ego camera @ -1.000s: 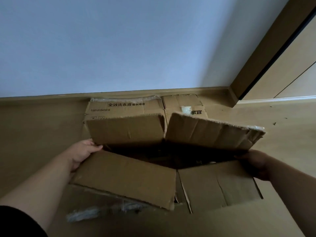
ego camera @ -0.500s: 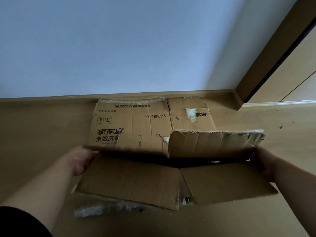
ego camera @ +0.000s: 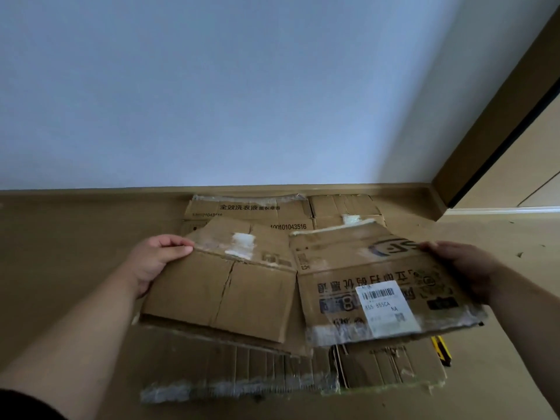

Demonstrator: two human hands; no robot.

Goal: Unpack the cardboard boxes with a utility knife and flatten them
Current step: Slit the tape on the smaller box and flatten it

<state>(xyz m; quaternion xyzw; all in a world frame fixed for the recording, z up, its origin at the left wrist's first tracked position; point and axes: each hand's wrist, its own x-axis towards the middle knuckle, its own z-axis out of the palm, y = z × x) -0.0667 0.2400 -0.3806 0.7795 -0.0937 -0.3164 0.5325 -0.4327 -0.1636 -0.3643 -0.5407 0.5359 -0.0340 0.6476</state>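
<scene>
Tan floor (ego camera: 60, 253) under a pale wall: left hand (ego camera: 154, 262) and right hand (ego camera: 463, 265) each pinch a side edge of the collapsed box (ego camera: 257, 298) at mid-frame; its white label (ego camera: 386, 307) reads "855 855CA NA". Behind lies flat cardboard (ego camera: 272, 212) printed "100101043516". Lower right, a yellow knife (ego camera: 441, 353) on the floor

Both hands, left (ego camera: 154, 262) and right (ego camera: 463, 268), grip flattened box (ego camera: 303, 283) edges; utility knife (ego camera: 443, 353) on floor (ego camera: 60, 237).
</scene>
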